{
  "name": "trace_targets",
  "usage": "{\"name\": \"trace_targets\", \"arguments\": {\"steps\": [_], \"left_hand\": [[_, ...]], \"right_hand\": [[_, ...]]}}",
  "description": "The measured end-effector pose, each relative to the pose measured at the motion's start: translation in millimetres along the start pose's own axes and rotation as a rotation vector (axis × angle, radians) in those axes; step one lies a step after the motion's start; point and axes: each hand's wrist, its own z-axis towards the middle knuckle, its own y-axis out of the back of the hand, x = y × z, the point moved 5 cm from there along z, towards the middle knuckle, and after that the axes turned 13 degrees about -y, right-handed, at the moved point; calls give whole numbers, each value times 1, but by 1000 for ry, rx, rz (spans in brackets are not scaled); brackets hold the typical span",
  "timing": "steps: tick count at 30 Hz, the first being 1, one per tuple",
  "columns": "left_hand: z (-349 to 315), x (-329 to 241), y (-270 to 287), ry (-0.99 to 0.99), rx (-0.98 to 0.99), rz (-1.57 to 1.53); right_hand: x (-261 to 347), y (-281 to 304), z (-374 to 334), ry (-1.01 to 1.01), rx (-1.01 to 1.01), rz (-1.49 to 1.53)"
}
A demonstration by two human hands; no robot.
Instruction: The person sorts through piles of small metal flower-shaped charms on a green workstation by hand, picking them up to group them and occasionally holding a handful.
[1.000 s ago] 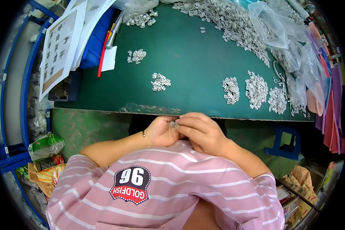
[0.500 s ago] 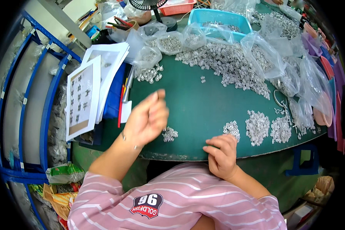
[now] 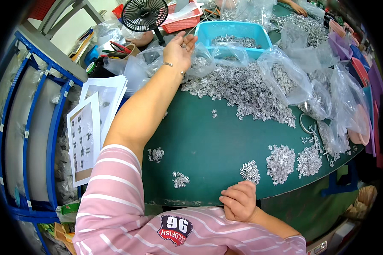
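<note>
Head view: left hand [image 3: 179,52], fingers unfurled, hangs near turquoise basket [image 3: 234,28]; right hand [image 3: 240,200], curled, contents unclear, adjoins metal pieces [image 3: 250,171].

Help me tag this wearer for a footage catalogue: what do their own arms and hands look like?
Short pink sleeves with white stripes leave the forearms bare. The left hand and right hand are both ungloved. A thin silvery bracelet sits at the left wrist; none shows on the right.

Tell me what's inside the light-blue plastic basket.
Small silvery metal pieces lie inside the light-blue plastic basket. Whatever is beneath them is covered, and a clear plastic bag partly hides the basket's near wall.
</note>
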Motion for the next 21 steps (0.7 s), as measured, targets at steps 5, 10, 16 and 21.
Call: {"name": "trace_targets", "arguments": {"steps": [5, 10, 16, 21], "left_hand": [[-5, -4, -15, -20, 209, 97], [-15, -15, -16, -78, 259, 127], [-30, -53, 16, -74, 496, -296], [-202, -94, 45, 479, 661, -153]], "right_hand": [[-1, -1, 0, -9, 18, 4], [1, -2, -1, 3, 22, 8], [-1, -4, -2, 8, 23, 18], [-2, -11, 6, -145, 105, 131]]}}
